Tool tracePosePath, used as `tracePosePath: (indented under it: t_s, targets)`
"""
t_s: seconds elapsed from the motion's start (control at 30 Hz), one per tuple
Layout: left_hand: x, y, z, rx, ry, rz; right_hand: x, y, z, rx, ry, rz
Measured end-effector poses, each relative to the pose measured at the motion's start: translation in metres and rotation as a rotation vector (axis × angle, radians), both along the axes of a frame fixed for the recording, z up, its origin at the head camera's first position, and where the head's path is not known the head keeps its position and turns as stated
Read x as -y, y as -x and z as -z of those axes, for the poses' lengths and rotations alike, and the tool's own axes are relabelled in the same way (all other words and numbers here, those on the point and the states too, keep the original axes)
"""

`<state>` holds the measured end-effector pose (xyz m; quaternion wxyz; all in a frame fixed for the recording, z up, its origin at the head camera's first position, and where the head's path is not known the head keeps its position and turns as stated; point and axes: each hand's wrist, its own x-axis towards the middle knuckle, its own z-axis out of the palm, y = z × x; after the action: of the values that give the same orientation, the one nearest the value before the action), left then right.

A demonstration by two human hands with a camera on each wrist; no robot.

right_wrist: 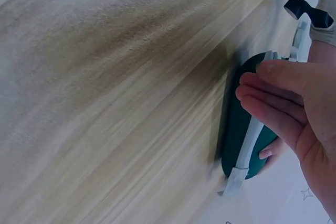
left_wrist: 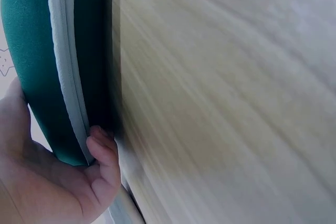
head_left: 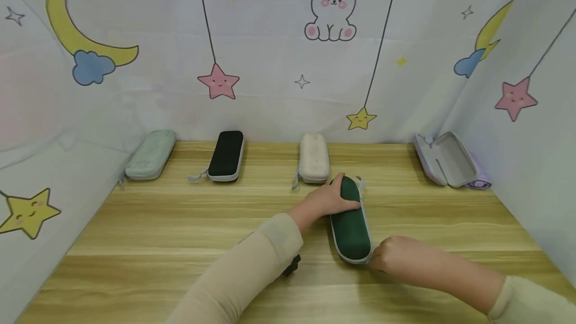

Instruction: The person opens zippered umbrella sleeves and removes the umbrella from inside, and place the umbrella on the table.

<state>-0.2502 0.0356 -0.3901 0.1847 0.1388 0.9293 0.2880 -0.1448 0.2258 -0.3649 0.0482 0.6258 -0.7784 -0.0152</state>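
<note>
A dark green zippered case [head_left: 352,229] with a pale zip lies lengthwise on the wooden table. My left hand [head_left: 330,199] grips its far end, thumb across the top; in the left wrist view the fingers [left_wrist: 105,156] curl round that end by the zip. At the near right corner, my right hand [head_left: 398,259] pinches the zip edge. The right wrist view shows the thumb and fingers [right_wrist: 273,95] brought together over the pale zip [right_wrist: 249,142], hiding the piece between them. A light tab [right_wrist: 234,181] sticks out at the case's far end.
Along the back stand a pale green case [head_left: 151,156], a black case [head_left: 226,155], a cream case [head_left: 314,158] and an open lilac case [head_left: 450,161] at the right. A patterned cloth wall [head_left: 270,39] encloses the table [head_left: 180,234].
</note>
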Motion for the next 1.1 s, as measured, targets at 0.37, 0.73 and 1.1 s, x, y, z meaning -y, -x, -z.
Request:
tracePosePath:
  t_s: [0.37, 0.73, 1.1]
  targets:
    - [0.005, 0.001, 0.001, 0.029, -0.065, 0.045, -0.011, 0.003, 0.001, 0.149, 0.169, 0.16]
    - [0.007, -0.008, 0.003, 0.03, -0.008, 0.043, -0.014, 0.026, 0.001, 0.165, 0.183, 0.302]
    - [0.004, -0.017, 0.006, -0.004, 0.042, 0.023, -0.008, 0.059, 0.003, 0.103, 0.137, 0.411]
